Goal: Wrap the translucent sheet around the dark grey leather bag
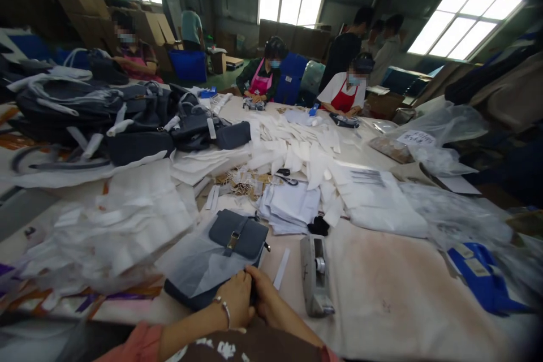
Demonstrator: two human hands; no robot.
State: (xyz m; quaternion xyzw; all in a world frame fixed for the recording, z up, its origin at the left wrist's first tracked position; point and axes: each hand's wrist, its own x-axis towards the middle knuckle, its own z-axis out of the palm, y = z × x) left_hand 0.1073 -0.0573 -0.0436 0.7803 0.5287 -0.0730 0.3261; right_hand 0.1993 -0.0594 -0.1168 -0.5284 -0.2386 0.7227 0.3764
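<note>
With left hand (238, 297) and right hand (263, 294) curled narrow at the right edge of the dark bag (244, 233); cannot tell if gripping. Set between white wrapping (119, 226) and tape dispenser (314, 288), with open room rightward.

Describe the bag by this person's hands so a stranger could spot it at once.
At the big worktable's near edge, find the person's left hand and right hand together. The dark blue-grey bag lies there, partly under a thin white sheet. Unlike the heaped bags at left, it lies apart, with a gold-coloured clasp on its flap.
</note>
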